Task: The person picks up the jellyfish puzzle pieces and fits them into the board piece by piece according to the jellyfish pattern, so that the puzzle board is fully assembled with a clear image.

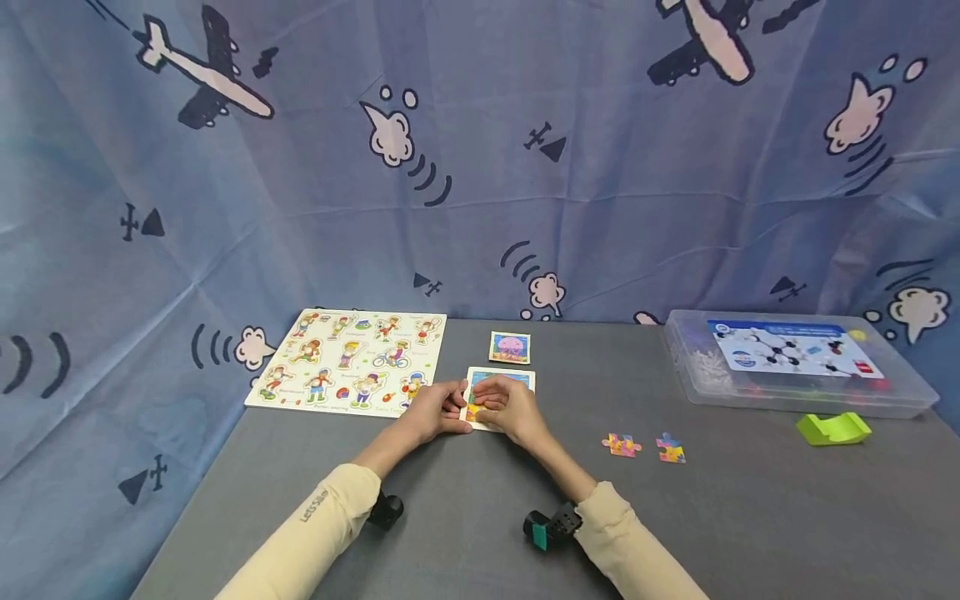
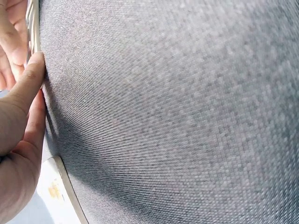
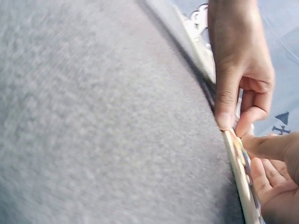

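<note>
A small white-framed jigsaw board (image 1: 501,372) with a blue and yellow picture lies on the grey table. My left hand (image 1: 437,410) holds its lower left corner, thumb along the near edge and fingers at the left side. Over the board, my right hand (image 1: 512,410) has bent fingers and thumb on a yellow-orange puzzle piece (image 1: 472,412) at that corner; its outline is partly hidden. In the right wrist view the left thumb (image 3: 225,119) touches the board's edge (image 3: 237,175). Two loose puzzle pieces, one pink-yellow (image 1: 622,445) and one blue-yellow (image 1: 671,448), lie to the right.
Behind the board lies a small square picture card (image 1: 510,347) with a pink octopus. A large sports-figure board (image 1: 337,360) is at the left, close to my left hand. At the right are a clear plastic box (image 1: 787,392) and a green holder (image 1: 834,429).
</note>
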The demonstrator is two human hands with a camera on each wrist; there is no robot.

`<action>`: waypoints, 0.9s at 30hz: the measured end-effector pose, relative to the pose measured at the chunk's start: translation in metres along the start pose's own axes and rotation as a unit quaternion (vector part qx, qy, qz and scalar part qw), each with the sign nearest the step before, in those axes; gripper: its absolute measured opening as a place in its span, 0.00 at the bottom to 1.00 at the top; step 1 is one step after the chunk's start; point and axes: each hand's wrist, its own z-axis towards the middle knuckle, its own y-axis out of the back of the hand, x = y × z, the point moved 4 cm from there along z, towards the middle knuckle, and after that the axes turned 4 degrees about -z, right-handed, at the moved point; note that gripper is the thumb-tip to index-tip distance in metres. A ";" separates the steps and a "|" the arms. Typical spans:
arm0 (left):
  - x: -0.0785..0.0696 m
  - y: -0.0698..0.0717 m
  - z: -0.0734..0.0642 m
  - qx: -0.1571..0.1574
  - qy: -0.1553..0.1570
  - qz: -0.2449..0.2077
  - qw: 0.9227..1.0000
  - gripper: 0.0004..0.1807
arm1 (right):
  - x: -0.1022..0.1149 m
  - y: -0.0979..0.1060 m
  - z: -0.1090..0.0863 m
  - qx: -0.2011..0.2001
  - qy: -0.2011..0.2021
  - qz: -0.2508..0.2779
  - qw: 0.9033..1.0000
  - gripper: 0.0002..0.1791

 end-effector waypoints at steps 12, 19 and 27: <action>-0.003 0.000 0.000 0.001 -0.002 0.002 1.000 0.17 | -0.007 0.037 -0.014 -0.002 -0.045 0.065 0.997 0.19; -0.003 0.001 -0.002 0.000 -0.004 0.005 1.000 0.17 | -0.009 0.067 -0.025 -0.015 -0.074 0.085 0.994 0.20; -0.001 0.000 -0.003 0.002 -0.004 -0.001 1.000 0.17 | -0.016 0.099 -0.042 -0.021 -0.101 0.078 0.992 0.21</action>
